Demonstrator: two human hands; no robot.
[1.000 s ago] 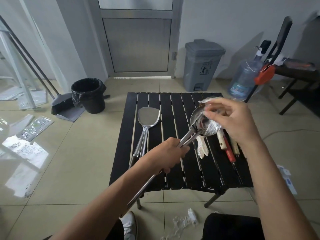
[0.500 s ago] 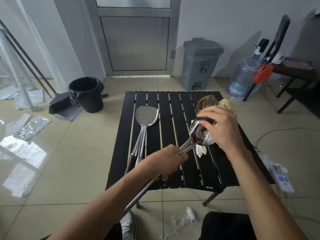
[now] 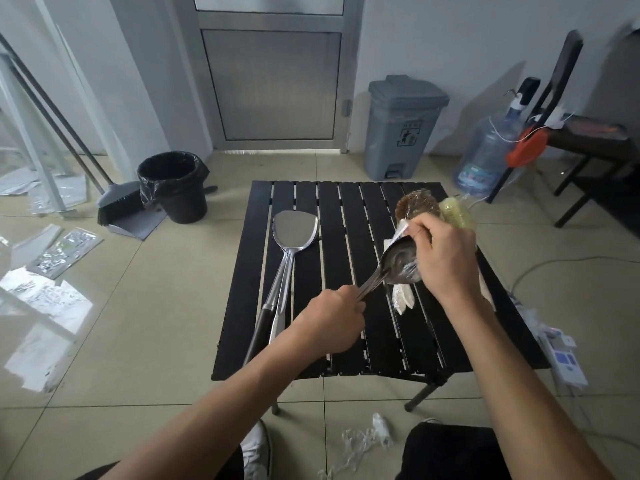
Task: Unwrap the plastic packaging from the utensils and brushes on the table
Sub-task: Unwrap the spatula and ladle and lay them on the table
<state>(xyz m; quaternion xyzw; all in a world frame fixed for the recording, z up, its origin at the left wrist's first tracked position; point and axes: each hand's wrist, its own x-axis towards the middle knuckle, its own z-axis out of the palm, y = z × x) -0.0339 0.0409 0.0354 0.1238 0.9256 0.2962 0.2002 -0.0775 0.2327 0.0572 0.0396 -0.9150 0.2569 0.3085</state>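
My left hand (image 3: 330, 320) is shut on the long handle of a steel ladle (image 3: 394, 263), held tilted over the black slatted table (image 3: 349, 216). The ladle's bowl is covered in clear plastic wrap (image 3: 398, 237), and my right hand (image 3: 443, 254) pinches that wrap at the bowl's rim. A bare steel spatula (image 3: 294, 230) lies flat on the table's left side beside another handle. Behind my right hand lie two wrapped brushes, one brown (image 3: 414, 204) and one yellow-green (image 3: 455, 211). White wrapped pieces (image 3: 401, 296) lie under the ladle.
A black bin (image 3: 173, 185) with a broom and dustpan (image 3: 128, 213) stands at the left, a grey pedal bin (image 3: 403, 126) behind the table. A water bottle (image 3: 485, 161) and a dark chair are at the right. Crumpled plastic (image 3: 363, 441) lies on the floor by my feet.
My right hand slid down and back along the ladle's bowl, pulling at the wrap. The two wrapped brushes behind it have come into sight. The left hand kept its hold on the handle.
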